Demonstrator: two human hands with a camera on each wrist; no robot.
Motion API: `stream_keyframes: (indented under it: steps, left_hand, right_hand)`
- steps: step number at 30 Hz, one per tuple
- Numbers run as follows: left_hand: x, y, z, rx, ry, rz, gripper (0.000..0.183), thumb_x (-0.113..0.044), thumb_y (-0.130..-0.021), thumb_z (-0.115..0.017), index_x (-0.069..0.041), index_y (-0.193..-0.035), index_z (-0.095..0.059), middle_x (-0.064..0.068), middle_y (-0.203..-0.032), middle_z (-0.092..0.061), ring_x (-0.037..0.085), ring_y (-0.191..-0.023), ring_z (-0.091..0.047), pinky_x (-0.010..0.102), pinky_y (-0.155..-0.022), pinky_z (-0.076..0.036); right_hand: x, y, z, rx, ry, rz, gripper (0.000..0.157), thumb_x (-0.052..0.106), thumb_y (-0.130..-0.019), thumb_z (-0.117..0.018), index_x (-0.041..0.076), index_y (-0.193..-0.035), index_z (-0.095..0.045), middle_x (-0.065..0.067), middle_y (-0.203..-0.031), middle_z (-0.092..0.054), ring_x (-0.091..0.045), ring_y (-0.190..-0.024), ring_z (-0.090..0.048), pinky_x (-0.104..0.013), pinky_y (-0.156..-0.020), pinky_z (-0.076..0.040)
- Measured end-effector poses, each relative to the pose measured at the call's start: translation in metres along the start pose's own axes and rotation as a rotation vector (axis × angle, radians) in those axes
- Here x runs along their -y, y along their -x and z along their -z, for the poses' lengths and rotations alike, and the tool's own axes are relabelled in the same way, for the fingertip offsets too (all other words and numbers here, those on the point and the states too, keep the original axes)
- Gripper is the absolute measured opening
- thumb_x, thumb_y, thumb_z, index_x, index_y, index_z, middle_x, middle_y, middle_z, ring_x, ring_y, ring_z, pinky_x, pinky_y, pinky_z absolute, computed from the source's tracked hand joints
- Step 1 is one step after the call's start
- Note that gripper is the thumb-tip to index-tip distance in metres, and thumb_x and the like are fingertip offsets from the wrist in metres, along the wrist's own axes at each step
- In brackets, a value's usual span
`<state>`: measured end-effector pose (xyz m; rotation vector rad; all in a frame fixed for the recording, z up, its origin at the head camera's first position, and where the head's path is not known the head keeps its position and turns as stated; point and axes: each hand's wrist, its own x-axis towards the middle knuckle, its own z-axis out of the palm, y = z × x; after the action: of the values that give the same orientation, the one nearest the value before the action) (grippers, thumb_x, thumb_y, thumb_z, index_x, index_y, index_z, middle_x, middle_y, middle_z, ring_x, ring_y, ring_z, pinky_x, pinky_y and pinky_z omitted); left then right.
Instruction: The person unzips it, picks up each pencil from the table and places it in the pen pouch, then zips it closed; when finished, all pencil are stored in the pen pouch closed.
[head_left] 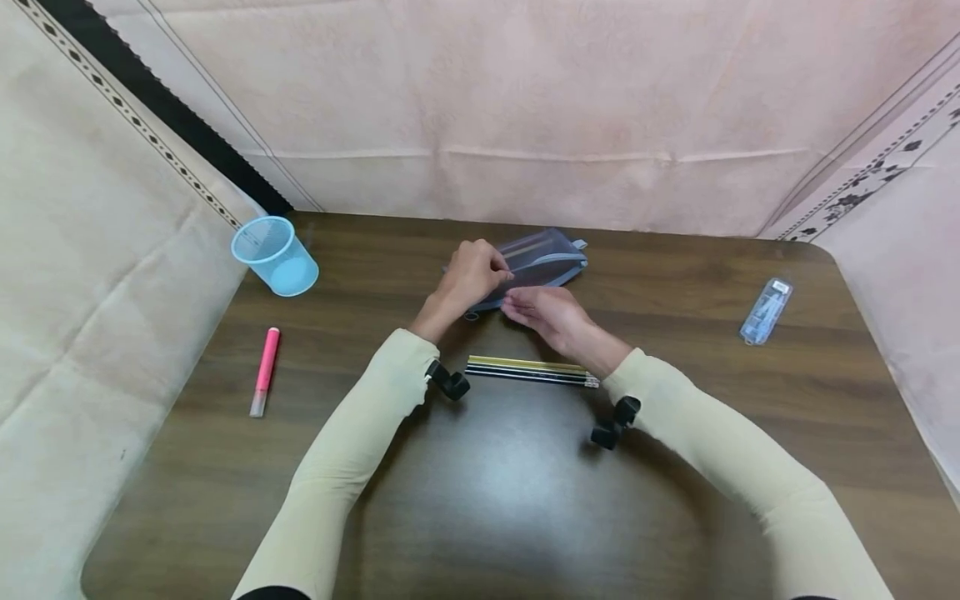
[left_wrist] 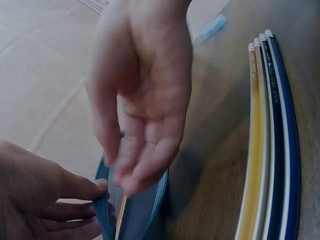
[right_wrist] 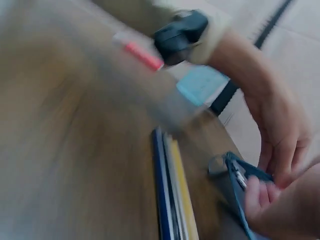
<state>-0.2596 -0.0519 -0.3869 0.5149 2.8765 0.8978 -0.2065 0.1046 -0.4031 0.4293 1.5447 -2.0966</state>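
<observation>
A dark blue see-through zip pouch (head_left: 551,254) lies near the table's back edge, its mouth parted. My left hand (head_left: 472,279) pinches one edge of that mouth between thumb and fingers, as the left wrist view confirms with the hand (left_wrist: 45,195) at lower left. My right hand (head_left: 547,315) hovers at the opening, its fingers loosely bent and pointing into it; nothing shows between them. Thin yellow and red sticks (left_wrist: 120,217) are visible inside the pouch. Several pencils (head_left: 525,371), yellow and dark with white-tipped ends, lie side by side in front of the hands.
A light-blue cup (head_left: 292,262) stands at the back left, with a pink marker (head_left: 266,367) nearer the front. On the right lies a light-blue translucent object (head_left: 766,312) whose kind I cannot tell. Cloth walls (head_left: 480,108) border the table's back and sides.
</observation>
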Motion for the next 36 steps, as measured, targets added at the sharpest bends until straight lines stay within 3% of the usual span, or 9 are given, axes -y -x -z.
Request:
stream_keyframes:
  steps: [3, 7, 9, 11, 14, 17, 23, 27, 36]
  left_hand:
    - [0.000, 0.000, 0.000, 0.001, 0.003, 0.005, 0.014, -0.019, -0.093, -0.074, -0.009, -0.097, -0.082, 0.006, -0.096, -0.078, 0.017, -0.083, -0.067, 0.030, -0.074, -0.055]
    - [0.000, 0.000, 0.001, 0.001, 0.014, 0.006, 0.013, -0.019, -0.093, -0.074, -0.009, -0.096, -0.082, 0.006, -0.095, -0.078, 0.016, -0.081, -0.066, 0.029, -0.070, -0.054]
    - [0.000, 0.001, 0.002, 0.001, 0.013, 0.005, 0.013, -0.019, -0.093, -0.074, -0.009, -0.096, -0.082, 0.006, -0.095, -0.078, 0.015, -0.081, -0.066, 0.029, -0.069, -0.054]
    - [0.000, 0.001, 0.002, 0.000, 0.012, 0.007, 0.013, -0.019, -0.093, -0.074, -0.009, -0.096, -0.082, 0.006, -0.095, -0.078, 0.015, -0.081, -0.067, 0.029, -0.070, -0.054]
    - [0.001, 0.003, 0.003, 0.000, 0.012, 0.013, 0.013, -0.019, -0.094, -0.073, -0.010, -0.096, -0.082, 0.006, -0.095, -0.077, 0.015, -0.081, -0.066, 0.029, -0.070, -0.054]
    - [0.001, 0.004, 0.003, -0.006, 0.012, 0.015, 0.012, -0.018, -0.094, -0.073, -0.010, -0.096, -0.082, 0.006, -0.095, -0.077, 0.016, -0.080, -0.066, 0.030, -0.070, -0.054]
    - [0.000, 0.005, 0.002, -0.004, 0.001, 0.015, 0.013, -0.019, -0.094, -0.073, -0.010, -0.096, -0.082, 0.005, -0.095, -0.077, 0.015, -0.081, -0.066, 0.029, -0.070, -0.054]
    - [0.000, 0.006, 0.001, -0.004, 0.003, 0.013, 0.012, -0.019, -0.093, -0.073, -0.010, -0.095, -0.082, 0.005, -0.094, -0.077, 0.015, -0.080, -0.066, 0.029, -0.069, -0.053]
    - [0.002, 0.007, 0.002, -0.009, 0.000, 0.004, 0.013, -0.019, -0.093, -0.074, -0.009, -0.096, -0.082, 0.006, -0.095, -0.077, 0.016, -0.081, -0.067, 0.030, -0.070, -0.054]
  right_hand:
    - [-0.003, 0.013, 0.007, 0.106, 0.394, 0.123, 0.033, 0.010, -0.103, -0.056, -0.006, -0.132, -0.060, -0.024, -0.131, -0.063, -0.018, -0.101, -0.068, -0.041, -0.104, -0.051]
    - [-0.004, 0.026, 0.019, 0.218, 0.986, 0.378, 0.021, 0.014, -0.099, -0.063, 0.002, -0.114, -0.074, -0.012, -0.107, -0.074, -0.018, -0.091, -0.067, -0.037, -0.087, -0.055]
    - [-0.004, 0.033, 0.024, 0.259, 1.217, 0.509, 0.013, 0.011, -0.097, -0.067, 0.005, -0.103, -0.076, -0.007, -0.096, -0.074, -0.016, -0.084, -0.064, -0.034, -0.080, -0.053]
    - [-0.003, 0.039, 0.027, 0.292, 1.367, 0.600, 0.008, 0.007, -0.094, -0.068, 0.007, -0.094, -0.076, -0.003, -0.088, -0.071, -0.014, -0.079, -0.061, -0.032, -0.075, -0.052]
    - [-0.005, 0.044, 0.029, 0.328, 1.482, 0.664, 0.010, 0.003, -0.093, -0.068, 0.007, -0.085, -0.073, -0.001, -0.084, -0.066, -0.012, -0.076, -0.056, -0.030, -0.070, -0.050]
    - [-0.009, 0.046, 0.029, 0.338, 1.547, 0.662, 0.014, 0.003, -0.093, -0.067, 0.010, -0.082, -0.070, -0.001, -0.082, -0.063, -0.012, -0.072, -0.052, -0.027, -0.064, -0.046]
    - [-0.017, 0.043, 0.029, 0.295, 1.674, 0.691, 0.022, 0.002, -0.093, -0.065, 0.013, -0.074, -0.063, 0.001, -0.074, -0.055, -0.012, -0.065, -0.047, -0.025, -0.057, -0.039]
    - [-0.019, 0.042, 0.028, 0.278, 1.723, 0.724, 0.020, 0.002, -0.093, -0.063, 0.013, -0.076, -0.063, 0.000, -0.075, -0.056, -0.012, -0.064, -0.049, -0.027, -0.056, -0.041]
    - [-0.016, 0.039, 0.026, 0.271, 1.766, 0.651, 0.007, 0.003, -0.089, -0.066, 0.008, -0.085, -0.065, -0.004, -0.079, -0.061, -0.015, -0.066, -0.054, -0.032, -0.060, -0.048]
